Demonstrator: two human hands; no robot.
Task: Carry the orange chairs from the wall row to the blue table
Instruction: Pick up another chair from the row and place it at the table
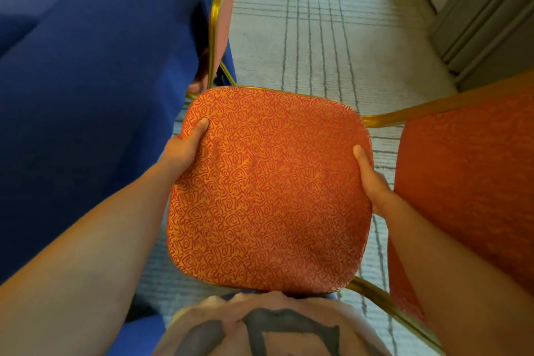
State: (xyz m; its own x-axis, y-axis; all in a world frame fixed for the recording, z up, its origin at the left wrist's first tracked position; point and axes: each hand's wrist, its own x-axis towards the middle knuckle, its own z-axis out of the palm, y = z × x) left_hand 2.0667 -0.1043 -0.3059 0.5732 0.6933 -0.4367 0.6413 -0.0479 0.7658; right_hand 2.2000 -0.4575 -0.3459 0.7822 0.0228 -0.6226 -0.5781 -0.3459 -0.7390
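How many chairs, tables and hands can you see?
Chairs: 2, the held chair (its back probably at right) and the chair by the table
Tables: 1, the blue table
Hands: 2, the left hand and the right hand
Total: 5

the orange patterned chair seat [268, 188] lies between the blue cloth-covered table [86, 95], left, and an orange fabric panel [468, 182], right. another gold-framed orange chair [224, 9] stands beyond, at the table's edge.
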